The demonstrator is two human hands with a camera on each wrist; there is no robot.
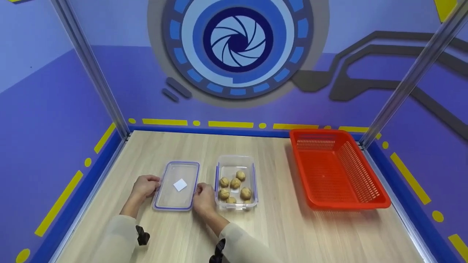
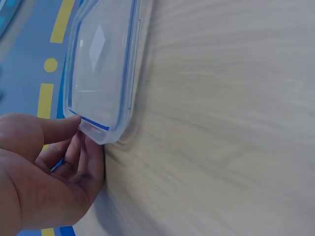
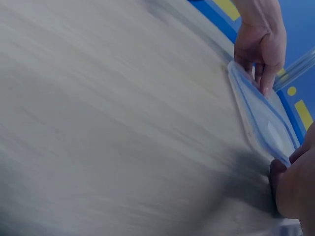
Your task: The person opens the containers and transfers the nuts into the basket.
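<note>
A clear plastic lid (image 1: 173,199) with a blue seal ring and a white square label (image 1: 180,185) lies left of centre, label upward. My left hand (image 1: 145,187) pinches its left edge; in the left wrist view the thumb (image 2: 61,129) is on top with fingers below. On the opposite edge, my right hand (image 1: 204,199) grips the lid between thumb and curled fingers, partly hidden in the right wrist view. Just right of that hand stands an open clear food container (image 1: 237,160) holding several walnuts (image 1: 235,183).
A red plastic basket (image 1: 321,179) with perforated sides stands at the right of the wooden table (image 1: 272,226). Blue printed panels (image 1: 234,109) close in the back and both sides, with metal posts (image 1: 87,60) at the corners.
</note>
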